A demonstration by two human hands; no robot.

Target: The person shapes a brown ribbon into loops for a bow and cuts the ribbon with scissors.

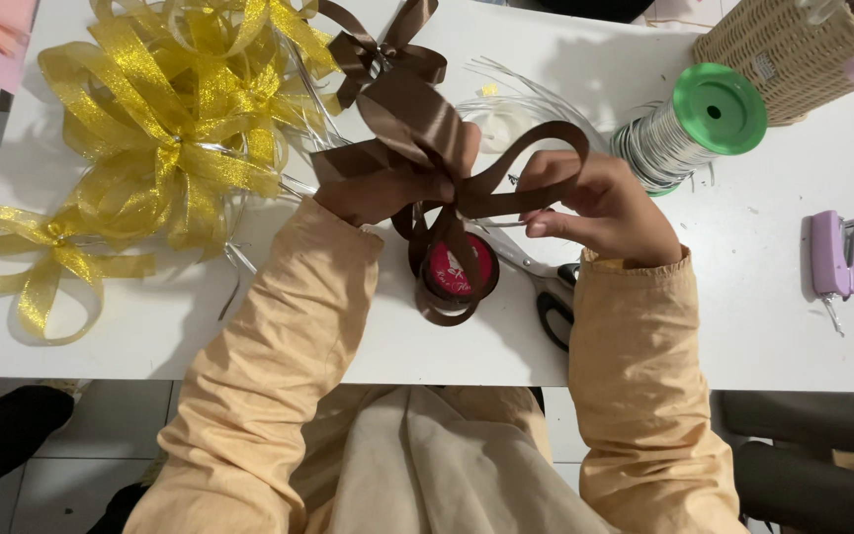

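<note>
Brown ribbon [427, 129] is pinched in both hands, the left hand [387, 193] and right hand [605, 203], just above its roll [459, 269] on the white bench [743, 297]. A woven basket [783, 49] sits far right of the roll; what is inside is hard to see.

Single head-worn view, looking straight down, close over the white table [743, 297], near edge included
</note>
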